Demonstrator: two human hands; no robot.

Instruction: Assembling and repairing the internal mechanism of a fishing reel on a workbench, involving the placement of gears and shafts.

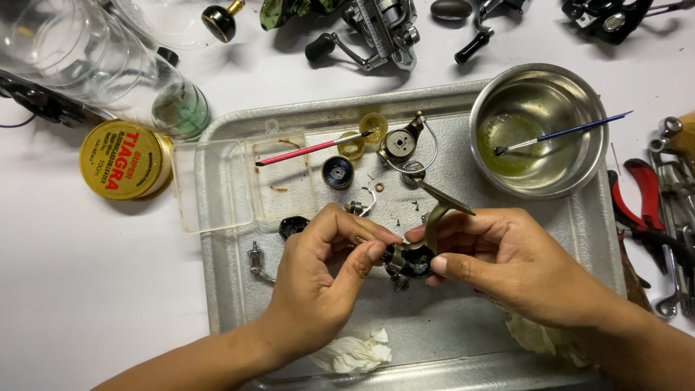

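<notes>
Over a metal tray point(239, 275), my right hand point(499, 261) grips a dark, bronze-coloured fishing reel body point(416, 253) by its lower part, its foot pointing up and away. My left hand point(326, 275) pinches at the reel body's left side with thumb and forefinger; whatever small part sits between the fingertips is too small to make out. Loose reel parts lie on the tray beyond the hands: a rotor with bail wire point(402, 143), a dark round part point(338, 172), yellow gears point(373, 124) and tiny screws.
A steel bowl point(539, 130) of oily liquid holds a blue brush point(565, 134). A red brush point(311, 150) rests on an open clear plastic box point(239, 185). A yellow tin point(124, 161), clear tubs, other reels, red pliers point(641, 195) and crumpled tissue point(355, 353) surround the tray.
</notes>
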